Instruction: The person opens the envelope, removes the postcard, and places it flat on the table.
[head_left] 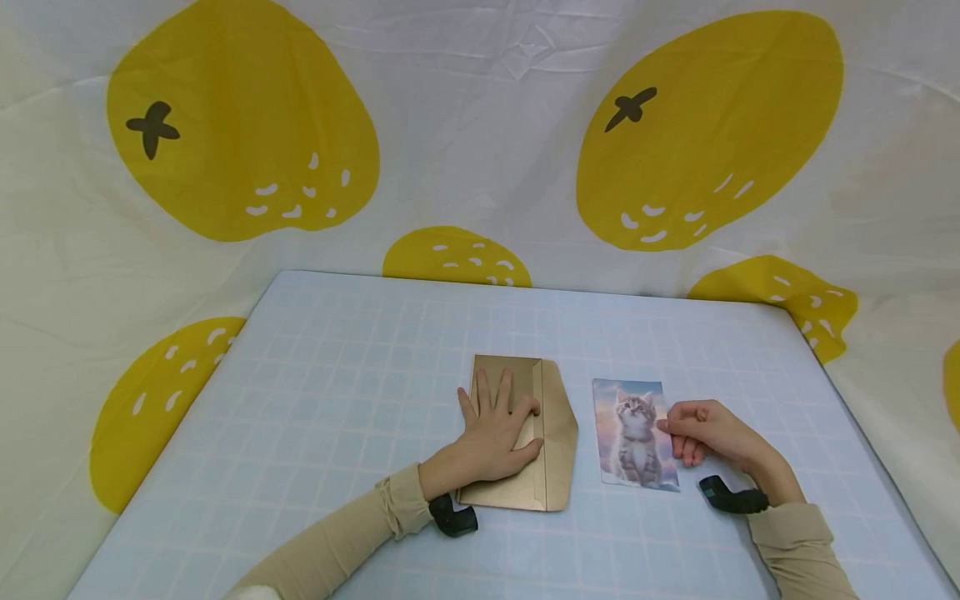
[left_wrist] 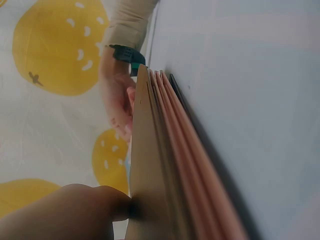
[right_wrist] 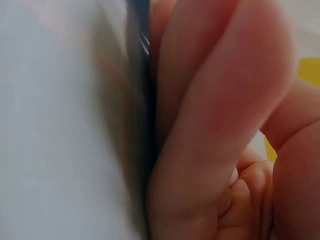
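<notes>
Right hand [head_left: 712,435] closed thumb-to-finger on the kitten photo card's [head_left: 636,437] edge; left hand [head_left: 487,433] spread flat on the gold envelope [head_left: 557,450], left of that pinch. Card-handling step, I'd judge; next calls for a light pinch (card might bend). My left hand covers much of the envelope; gridded tabletop [head_left: 360,383] beneath.

Narrow gap between envelope [head_left: 557,433] and kitten picture [head_left: 636,433].

So the surface [head_left: 337,375] is pale blue with a whitish grid pattern. There's a gold-tan envelope [head_left: 555,433] lying on it, flap out to the right. Kitten picture [head_left: 636,433] is just beside that, can't tell if it's totally flat or slightly lifted.
</notes>
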